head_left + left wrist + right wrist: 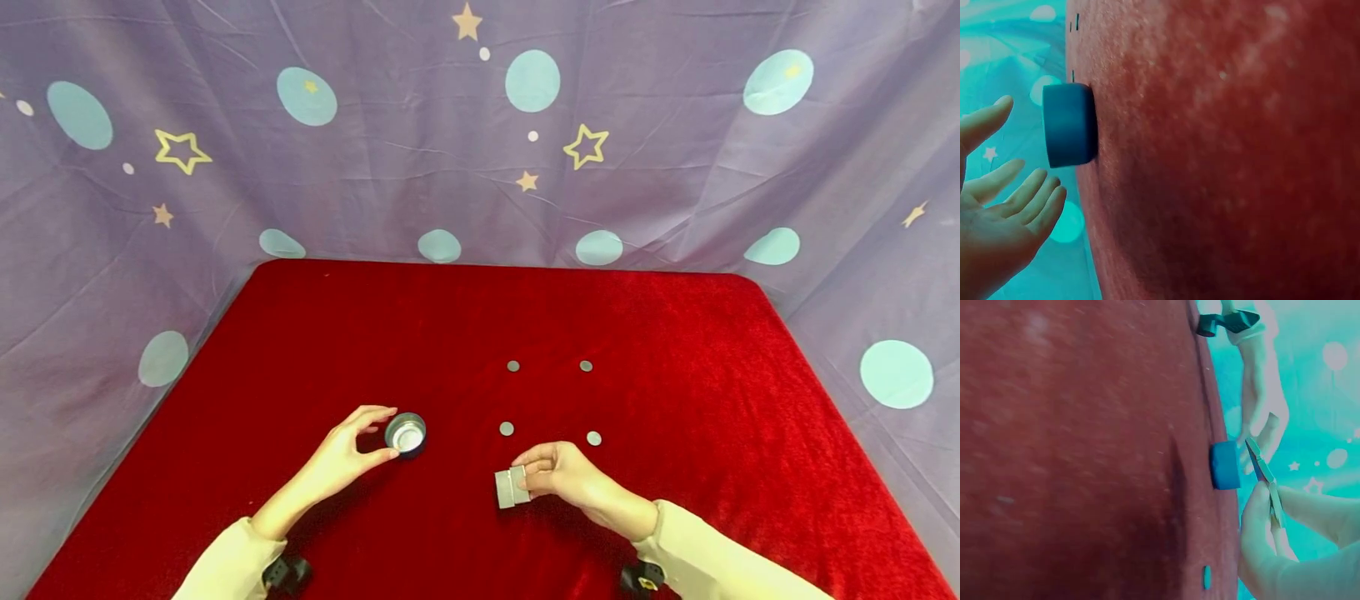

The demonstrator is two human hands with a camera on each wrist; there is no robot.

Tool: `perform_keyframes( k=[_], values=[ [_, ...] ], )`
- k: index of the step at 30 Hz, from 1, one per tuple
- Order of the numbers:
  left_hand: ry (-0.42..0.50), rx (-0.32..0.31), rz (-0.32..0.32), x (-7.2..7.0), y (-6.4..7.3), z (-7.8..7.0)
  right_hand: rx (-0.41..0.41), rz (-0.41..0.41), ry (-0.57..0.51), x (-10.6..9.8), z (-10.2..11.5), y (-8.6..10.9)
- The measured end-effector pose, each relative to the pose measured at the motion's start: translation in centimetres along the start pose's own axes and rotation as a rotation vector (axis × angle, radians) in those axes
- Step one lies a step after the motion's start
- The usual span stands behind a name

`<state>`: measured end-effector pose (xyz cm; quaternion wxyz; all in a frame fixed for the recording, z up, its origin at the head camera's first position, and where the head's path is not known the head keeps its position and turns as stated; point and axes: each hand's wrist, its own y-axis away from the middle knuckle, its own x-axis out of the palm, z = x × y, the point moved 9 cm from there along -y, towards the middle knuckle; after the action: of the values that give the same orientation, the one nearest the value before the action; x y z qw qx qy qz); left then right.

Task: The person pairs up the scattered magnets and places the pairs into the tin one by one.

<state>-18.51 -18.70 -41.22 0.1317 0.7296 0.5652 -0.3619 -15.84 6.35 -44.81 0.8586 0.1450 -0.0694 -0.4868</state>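
A small round metal bowl (406,434), bright inside and blue-sided in the wrist views, stands on the red cloth. My left hand (343,450) is beside it, thumb and fingers spread around its left side. A gap shows between that hand (1013,212) and the bowl (1069,125) in the left wrist view. My right hand (566,477) pinches a thin, flat, silver-grey rectangular piece (506,490) between thumb and fingers. A seam runs across this piece, and it appears edge-on (1267,478) above the cloth in the right wrist view.
Several small grey discs (507,429) lie spread on the red cloth (375,333), beyond my right hand. A purple curtain (420,125) with stars and dots hangs behind the table and along both sides. A dark strap device (287,574) sits at each wrist.
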Motion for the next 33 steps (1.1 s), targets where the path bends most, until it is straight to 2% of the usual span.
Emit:
perform_keyframes(
  k=[10,17,25,33],
  values=[
    [0.045,-0.065,0.071,0.8,-0.2,1.1,-0.058,-0.033,-0.079,0.7,1.9,-2.1],
    [0.111,-0.088,0.108,1.3,-0.1,1.5,-0.049,-0.036,-0.148,1.7,2.3,-3.7],
    [0.126,-0.084,0.097,1.5,-0.4,1.7,-0.053,-0.073,-0.225,2.5,2.6,-5.9],
    [0.122,-0.091,0.106,1.7,-0.5,1.8,-0.045,-0.087,-0.268,3.4,2.5,-7.2]
  ],
)
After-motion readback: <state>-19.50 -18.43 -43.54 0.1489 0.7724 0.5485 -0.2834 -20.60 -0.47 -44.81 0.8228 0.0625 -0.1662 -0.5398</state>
